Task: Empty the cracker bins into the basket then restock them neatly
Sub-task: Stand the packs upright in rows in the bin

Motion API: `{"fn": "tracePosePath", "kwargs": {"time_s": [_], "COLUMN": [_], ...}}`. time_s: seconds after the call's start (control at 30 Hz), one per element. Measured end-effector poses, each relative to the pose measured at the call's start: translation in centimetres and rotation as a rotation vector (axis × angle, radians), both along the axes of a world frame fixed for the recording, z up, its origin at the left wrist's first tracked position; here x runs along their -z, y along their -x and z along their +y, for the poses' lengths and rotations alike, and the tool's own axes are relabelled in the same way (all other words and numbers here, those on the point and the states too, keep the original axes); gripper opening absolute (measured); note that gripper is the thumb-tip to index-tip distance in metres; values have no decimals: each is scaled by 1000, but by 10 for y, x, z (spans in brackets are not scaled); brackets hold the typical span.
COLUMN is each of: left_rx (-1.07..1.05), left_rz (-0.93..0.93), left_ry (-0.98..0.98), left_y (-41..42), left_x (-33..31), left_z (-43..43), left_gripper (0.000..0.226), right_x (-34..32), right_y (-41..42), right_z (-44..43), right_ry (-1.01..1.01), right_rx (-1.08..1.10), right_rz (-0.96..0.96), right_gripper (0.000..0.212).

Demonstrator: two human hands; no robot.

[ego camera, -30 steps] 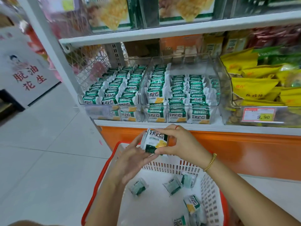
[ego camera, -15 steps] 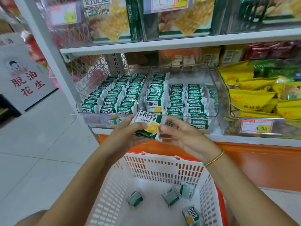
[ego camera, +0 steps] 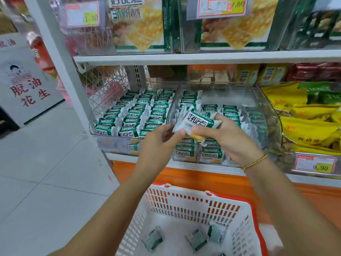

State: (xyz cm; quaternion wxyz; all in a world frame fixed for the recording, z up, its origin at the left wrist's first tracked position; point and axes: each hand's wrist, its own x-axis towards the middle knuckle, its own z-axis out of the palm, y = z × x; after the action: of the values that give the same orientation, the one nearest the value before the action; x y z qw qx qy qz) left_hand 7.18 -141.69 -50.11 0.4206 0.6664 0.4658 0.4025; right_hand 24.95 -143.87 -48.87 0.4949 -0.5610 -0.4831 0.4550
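Fingers (ego camera: 202,130) of my left hand (ego camera: 158,143) and right hand (ego camera: 228,143) pinch one pack (ego camera: 198,122).
Its long axis goes left to right, printed face up, just over the front of the right bin (ego camera: 262,115), basket (ego camera: 184,202) below.

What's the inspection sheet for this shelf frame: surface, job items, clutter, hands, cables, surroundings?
Surface: white shelf carries the clear bins above an orange panel.
Job's things: left bin packed with rows of cracker packs; right bin partly filled, back right bare; basket below holds a few loose packs.
Clutter: yellow snack bags in the neighbouring bin, price tag on its front.
Hands: right hand grips the held pack over the right bin; left hand pinches its left end.
Cables: nothing seen.
Surroundings: tiled floor, sign with red characters at left, cracker boxes on the shelf above.
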Motion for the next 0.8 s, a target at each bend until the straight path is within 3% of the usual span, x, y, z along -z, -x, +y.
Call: {"fn": "tracePosePath", "kwargs": {"time_s": [0.07, 0.1, 0.17, 0.2, 0.23, 0.27, 0.33, 0.4, 0.5, 0.57, 0.67, 0.73, 0.8], "left_rx": [-12, -3, 26, 39, 44, 41, 11, -37, -17, 41, 84, 88, 88], "left_rz": [142, 236, 379, 414, 431, 439, 440, 475, 519, 565, 635, 690, 709], "left_ry": [-52, -84, -161, -188, -209, -223, -270, -319, -402, -479, -523, -519, -519], "left_y": [2, 3, 3, 3, 3, 4, 5, 7, 6, 4, 2, 1, 0], "left_x": [8, 11, 17, 20, 21, 22, 23, 22, 21, 22, 24, 26, 27], "left_z": [3, 3, 4, 4, 5, 5, 7, 9, 8, 7, 5, 5, 4], "left_gripper": [44, 43, 43, 43, 43, 41, 36, 31, 25, 26, 34, 38, 39], "right_x": [-7, -10, -13, -14, -17, -17, -16, -7, 10, 20, 22, 20, 15], "right_y": [-7, -9, -12, -13, -12, -12, -9, -3, 5, 6, 1, -6, -9], "right_z": [12, 17, 27, 32, 36, 40, 43, 47, 45, 44, 41, 39, 35], "right_ry": [94, 174, 272, 285, 291, 290, 239, 94, -122, -157, -107, -58, -58], "right_rx": [-4, -29, -115, -123, -121, -108, -69, -1, 8, 18, 7, -55, -65], "right_rz": [-208, -303, -383, -401, -438, -492, -575, -640, -770, -841, -861, -769, -624], "right_gripper": [96, 94, 53, 45, 46, 60, 90, 98, 77, 68, 69, 75, 63]}}
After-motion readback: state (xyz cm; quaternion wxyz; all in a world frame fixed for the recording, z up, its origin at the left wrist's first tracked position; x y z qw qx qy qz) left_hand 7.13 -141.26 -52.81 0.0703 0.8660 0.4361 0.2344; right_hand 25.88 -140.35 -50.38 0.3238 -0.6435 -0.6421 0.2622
